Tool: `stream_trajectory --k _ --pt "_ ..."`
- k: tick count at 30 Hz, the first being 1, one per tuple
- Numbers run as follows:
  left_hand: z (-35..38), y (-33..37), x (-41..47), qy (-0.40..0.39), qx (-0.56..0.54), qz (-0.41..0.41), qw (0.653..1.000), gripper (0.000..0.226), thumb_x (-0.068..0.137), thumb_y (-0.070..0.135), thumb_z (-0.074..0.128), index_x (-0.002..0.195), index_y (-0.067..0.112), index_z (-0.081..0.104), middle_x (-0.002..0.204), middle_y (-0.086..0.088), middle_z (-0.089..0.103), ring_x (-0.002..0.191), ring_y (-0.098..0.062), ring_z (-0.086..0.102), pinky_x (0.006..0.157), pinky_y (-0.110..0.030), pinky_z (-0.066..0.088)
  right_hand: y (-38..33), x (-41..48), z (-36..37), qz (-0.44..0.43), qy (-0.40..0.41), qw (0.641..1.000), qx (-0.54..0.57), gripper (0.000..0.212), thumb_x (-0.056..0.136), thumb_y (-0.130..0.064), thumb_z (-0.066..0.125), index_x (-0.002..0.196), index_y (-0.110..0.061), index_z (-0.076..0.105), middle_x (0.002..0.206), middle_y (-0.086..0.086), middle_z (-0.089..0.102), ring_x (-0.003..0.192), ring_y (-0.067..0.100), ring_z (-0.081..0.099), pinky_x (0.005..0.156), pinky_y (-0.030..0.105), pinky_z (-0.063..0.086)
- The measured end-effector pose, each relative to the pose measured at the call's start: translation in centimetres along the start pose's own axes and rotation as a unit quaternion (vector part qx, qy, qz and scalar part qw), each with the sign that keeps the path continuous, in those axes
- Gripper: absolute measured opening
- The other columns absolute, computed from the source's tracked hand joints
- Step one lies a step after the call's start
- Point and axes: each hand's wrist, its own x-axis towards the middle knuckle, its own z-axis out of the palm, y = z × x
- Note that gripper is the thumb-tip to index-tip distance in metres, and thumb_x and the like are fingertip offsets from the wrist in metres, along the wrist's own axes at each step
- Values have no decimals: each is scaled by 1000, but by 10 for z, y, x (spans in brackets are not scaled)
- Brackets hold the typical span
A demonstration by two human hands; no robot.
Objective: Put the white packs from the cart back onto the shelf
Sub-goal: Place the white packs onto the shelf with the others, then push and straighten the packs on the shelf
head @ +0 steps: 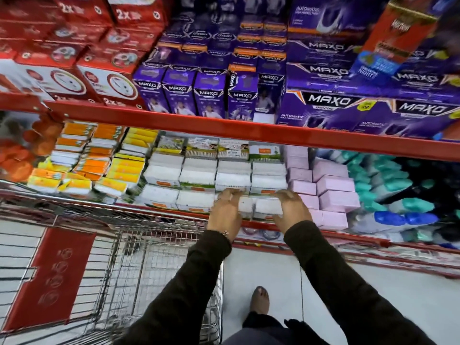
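Observation:
Two white packs (pixel 258 206) sit side by side at the front edge of the lower shelf (pixel 323 236), held between both hands. My left hand (pixel 225 212) grips their left end; my right hand (pixel 291 211) grips the right end. Behind them, stacked rows of the same white packs (pixel 216 179) fill the shelf. The wire cart (pixel 139 265) stands at lower left, under my left forearm; no white packs show in the part of its basket I can see.
Orange and yellow packs (pixel 99 160) lie left of the white stack, pink boxes (pixel 331 185) right. A red shelf rail (pixel 249 131) crosses just above, loaded with purple MAXO boxes (pixel 333 108) and red boxes. My foot (pixel 260 298) is on the tiled floor beside the cart.

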Motion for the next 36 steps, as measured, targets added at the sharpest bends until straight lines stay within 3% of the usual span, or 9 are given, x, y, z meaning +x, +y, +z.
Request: stream_trajectory --k 2,4,7,8,9,16,22,32,36 --pt "4 13 -18 126 -224 -102 961 50 87 5 67 133 13 48 129 -8 43 116 -17 48 105 -30 46 -7 -24 6 52 66 988 131 38 85 -14 69 122 -16 59 131 7 56 122 25 53 105 34 46" --pt "7 32 -29 188 -481 -253 818 39 95 10 62 128 14 44 124 -4 43 113 -14 48 107 -35 44 -18 -43 16 185 70 900 388 28 89 -15 68 115 -11 58 127 11 57 108 24 58 92 33 49" --pt "11 45 -24 127 -716 -434 532 30 105 18 44 135 16 40 153 -14 37 136 -34 44 113 -45 37 -32 -42 22 402 -13 519 754 42 99 -24 55 137 -10 46 142 19 49 113 33 57 101 43 46" --pt "11 47 -21 107 -738 -455 486 39 106 23 41 145 15 37 159 -14 31 140 -36 39 115 -45 35 -31 -40 25 425 -24 424 799 51 100 -29 51 146 -10 37 148 19 43 126 37 51 109 46 41" --pt "11 48 -18 97 -748 -468 460 48 106 29 39 152 16 31 161 -14 27 141 -36 38 116 -44 34 -30 -38 27 431 -22 382 817 57 101 -34 48 150 -11 30 153 19 37 135 39 43 115 47 35" --pt "-3 56 5 113 -772 -491 388 61 104 43 42 157 20 22 163 -13 23 138 -31 42 117 -38 34 -25 -4 19 446 -12 360 819 60 102 -40 42 153 -13 26 155 21 33 138 42 40 115 48 35" --pt "-14 57 23 142 -774 -492 374 63 102 44 45 157 24 20 164 -11 17 141 -34 37 119 -41 34 -19 14 17 444 -37 315 838 57 102 -37 41 150 -7 30 155 22 33 141 40 36 118 46 31" --pt "-12 51 32 140 -759 -498 396 69 101 48 46 158 20 17 164 -9 19 140 -31 40 120 -40 30 -19 25 11 447 -71 385 805 57 103 -35 41 150 -3 28 151 23 40 135 41 44 116 48 34" --pt "-13 42 21 144 -744 -506 411 65 102 52 38 158 26 17 165 -9 15 145 -34 32 123 -43 24 -25 20 12 437 -96 374 812 67 100 -41 47 150 -2 26 152 24 38 136 43 43 117 47 33"
